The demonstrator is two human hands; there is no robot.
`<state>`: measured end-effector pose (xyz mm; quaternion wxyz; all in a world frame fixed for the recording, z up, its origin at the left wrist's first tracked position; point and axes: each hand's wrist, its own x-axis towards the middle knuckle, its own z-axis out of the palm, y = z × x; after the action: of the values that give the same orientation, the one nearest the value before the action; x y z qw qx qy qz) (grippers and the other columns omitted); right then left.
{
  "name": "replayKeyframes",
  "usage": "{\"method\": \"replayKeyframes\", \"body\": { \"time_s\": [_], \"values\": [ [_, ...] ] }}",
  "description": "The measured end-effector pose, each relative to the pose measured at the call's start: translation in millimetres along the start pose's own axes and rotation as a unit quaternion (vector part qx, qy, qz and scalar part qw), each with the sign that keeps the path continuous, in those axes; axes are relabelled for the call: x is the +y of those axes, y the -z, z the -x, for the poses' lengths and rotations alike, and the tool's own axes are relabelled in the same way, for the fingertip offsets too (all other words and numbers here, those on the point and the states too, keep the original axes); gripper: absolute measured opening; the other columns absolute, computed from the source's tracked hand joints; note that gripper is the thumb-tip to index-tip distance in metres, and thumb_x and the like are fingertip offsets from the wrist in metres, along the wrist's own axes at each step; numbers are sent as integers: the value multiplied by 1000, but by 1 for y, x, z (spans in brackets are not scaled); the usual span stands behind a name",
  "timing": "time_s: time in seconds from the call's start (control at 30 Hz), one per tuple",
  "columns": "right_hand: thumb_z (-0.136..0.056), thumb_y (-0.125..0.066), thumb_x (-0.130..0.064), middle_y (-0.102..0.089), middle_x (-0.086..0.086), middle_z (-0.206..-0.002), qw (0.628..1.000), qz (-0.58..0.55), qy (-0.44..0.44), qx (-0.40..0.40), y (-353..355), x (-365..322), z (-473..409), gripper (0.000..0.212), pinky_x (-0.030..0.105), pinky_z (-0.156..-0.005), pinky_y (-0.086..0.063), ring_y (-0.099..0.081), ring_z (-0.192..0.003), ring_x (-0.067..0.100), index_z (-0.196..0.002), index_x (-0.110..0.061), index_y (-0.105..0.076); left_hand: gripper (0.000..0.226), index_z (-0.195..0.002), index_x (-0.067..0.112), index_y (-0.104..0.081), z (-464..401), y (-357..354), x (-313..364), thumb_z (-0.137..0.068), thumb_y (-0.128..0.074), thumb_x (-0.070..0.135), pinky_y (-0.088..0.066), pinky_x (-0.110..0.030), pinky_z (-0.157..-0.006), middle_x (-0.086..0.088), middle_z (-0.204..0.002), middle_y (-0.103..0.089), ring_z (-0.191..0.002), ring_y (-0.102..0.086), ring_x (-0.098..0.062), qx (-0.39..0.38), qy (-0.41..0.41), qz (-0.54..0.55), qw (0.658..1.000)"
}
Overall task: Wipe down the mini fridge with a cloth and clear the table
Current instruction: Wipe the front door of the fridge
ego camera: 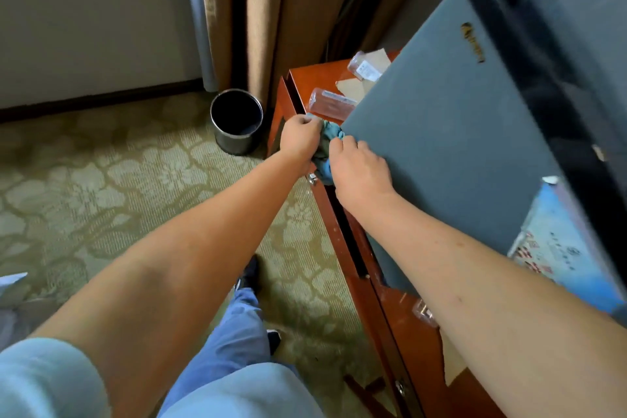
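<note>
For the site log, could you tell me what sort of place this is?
Probably a hotel guest room: a mini fridge stands on a red-brown wooden table, with patterned carpet, floor-length curtains and a small waste bin.

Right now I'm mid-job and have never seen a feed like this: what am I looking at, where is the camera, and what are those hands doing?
There is no machine here. A person wears one wide-angle camera on the head, looking forward and down, so the two bare arms reaching into the picture are the wearer's own.

The left hand and the right hand both grip a bunched teal cloth at the near corner of the grey mini fridge.

The fridge stands on a reddish wooden table. Beyond the hands, two clear plastic bottles lie on the table with some brownish paper.

On the patterned carpet, left of the table, stands a dark round bin. Curtains hang behind it.
</note>
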<state>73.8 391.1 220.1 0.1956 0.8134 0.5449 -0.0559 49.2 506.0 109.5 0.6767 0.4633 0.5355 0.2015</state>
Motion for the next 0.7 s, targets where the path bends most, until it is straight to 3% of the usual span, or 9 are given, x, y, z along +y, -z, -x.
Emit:
{"method": "replayKeyframes", "body": {
  "time_s": [0.17, 0.27, 0.37, 0.5, 0.6, 0.7],
  "values": [
    [-85, -77, -11, -56, 10, -122, 996, -29, -3, 86, 43, 7, 56, 54, 35, -79, -53, -58, -109, 27, -128, -13, -44, 23, -90, 10, -68, 66, 21, 56, -83, -60, 30, -60, -43, -75, -10, -87, -73, -82, -71, -25, -20, -32, 11, 999],
    [-84, -78, -14, -56, 9, -122, 990, -46, -15, 133, 73, 12, 84, 55, 35, -80, -54, -58, -109, 26, -128, -14, -45, 23, -87, 12, -66, 107, 29, 92, -80, -59, 33, -59, -51, -86, -9, -93, -74, -89, -71, -26, -34, -72, 18, 997],
    [-81, -81, -19, -57, 8, -122, 982, -62, -23, 175, 102, 19, 113, 58, 37, -80, -54, -59, -110, 26, -127, -14, -46, 28, -94, 14, -69, 143, 36, 123, -80, -62, 38, -62, -50, -85, -12, -100, -75, -96, -73, -29, -46, -107, 21, 993],
    [-82, -76, -15, -56, 6, -122, 972, -72, -42, 221, 141, 31, 151, 56, 37, -81, -50, -57, -113, 27, -128, -15, -45, 35, -93, 16, -66, 194, 38, 167, -90, -63, 50, -60, -37, -69, -2, -92, -72, -86, -71, -20, -66, -166, 2, 984],
    [-83, -72, -12, -56, 6, -125, 965, -76, -67, 243, 170, 48, 178, 51, 37, -85, -48, -55, -116, 28, -127, -15, -46, 47, -89, 17, -62, 230, 34, 199, -84, -60, 63, -61, -48, -79, -5, -84, -67, -78, -68, -21, -106, -219, -18, 970],
    [-82, -68, -8, -56, 5, -125, 956, -84, -98, 263, 192, 69, 196, 50, 37, -84, -46, -55, -117, 28, -127, -15, -47, 55, -92, 16, -64, 255, 23, 228, -78, -60, 69, -61, -54, -84, -11, -95, -75, -89, -74, -28, -126, -252, -40, 959]
  ]
}}
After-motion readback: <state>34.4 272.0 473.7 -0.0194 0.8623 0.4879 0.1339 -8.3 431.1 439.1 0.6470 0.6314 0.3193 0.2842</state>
